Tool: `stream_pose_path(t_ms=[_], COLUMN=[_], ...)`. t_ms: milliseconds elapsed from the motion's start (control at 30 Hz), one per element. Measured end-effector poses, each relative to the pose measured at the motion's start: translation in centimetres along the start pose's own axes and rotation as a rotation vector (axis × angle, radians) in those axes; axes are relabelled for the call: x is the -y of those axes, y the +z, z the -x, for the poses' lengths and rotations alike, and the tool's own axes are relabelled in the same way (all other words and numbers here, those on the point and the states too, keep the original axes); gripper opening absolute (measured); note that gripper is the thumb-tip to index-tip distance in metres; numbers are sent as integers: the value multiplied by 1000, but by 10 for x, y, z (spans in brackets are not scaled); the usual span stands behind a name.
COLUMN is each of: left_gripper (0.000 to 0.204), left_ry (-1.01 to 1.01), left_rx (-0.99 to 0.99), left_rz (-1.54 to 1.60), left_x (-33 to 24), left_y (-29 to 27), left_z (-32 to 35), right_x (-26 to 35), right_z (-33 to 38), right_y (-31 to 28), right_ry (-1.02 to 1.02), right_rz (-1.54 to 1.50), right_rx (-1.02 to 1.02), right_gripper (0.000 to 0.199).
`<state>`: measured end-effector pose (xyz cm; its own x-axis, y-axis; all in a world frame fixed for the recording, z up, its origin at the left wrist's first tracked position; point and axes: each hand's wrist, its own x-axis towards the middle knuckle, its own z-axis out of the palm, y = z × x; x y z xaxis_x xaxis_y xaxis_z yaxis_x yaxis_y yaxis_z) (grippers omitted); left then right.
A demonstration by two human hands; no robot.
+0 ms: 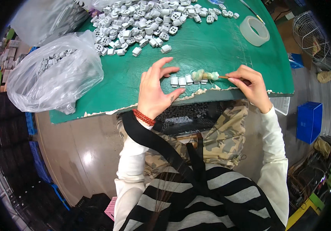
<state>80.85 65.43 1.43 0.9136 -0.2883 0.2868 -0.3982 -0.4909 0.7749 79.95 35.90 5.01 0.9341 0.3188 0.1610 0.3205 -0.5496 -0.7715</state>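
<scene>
My right hand [250,82] pinches a thin brown stick [223,77] with a pale green and white wad [201,75] bound around its far end. The wad lies over the right part of a short row of small grey plastic parts [182,81] near the table's front edge, partly hiding them. At the left end of that row is my left hand [154,86], its thumb and fingers spread apart around the end part, gripping nothing. Whether its fingertips touch the part I cannot tell.
A big heap of grey plastic parts [134,27] covers the back of the green table [211,50]. Left stands a clear plastic bag [57,73] with more parts. A tape roll [254,30] and a pen [252,10] lie back right. A dark bin [181,115] sits below the edge.
</scene>
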Motion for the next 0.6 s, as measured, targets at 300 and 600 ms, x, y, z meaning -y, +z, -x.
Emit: stream_pose_path(t_ms=[300,600], left_gripper=[76,74], left_ry=[-92,-177], left_rx=[22,38], left_rz=[97,143], left_x=[6,6], left_y=[1,-1], left_z=[-4,-2], right_x=[25,27], right_z=[-30,-37], right_y=[35,46], right_ry=[-165,-244], right_rz=[159,157], right_rx=[67,74], right_gripper=[15,17])
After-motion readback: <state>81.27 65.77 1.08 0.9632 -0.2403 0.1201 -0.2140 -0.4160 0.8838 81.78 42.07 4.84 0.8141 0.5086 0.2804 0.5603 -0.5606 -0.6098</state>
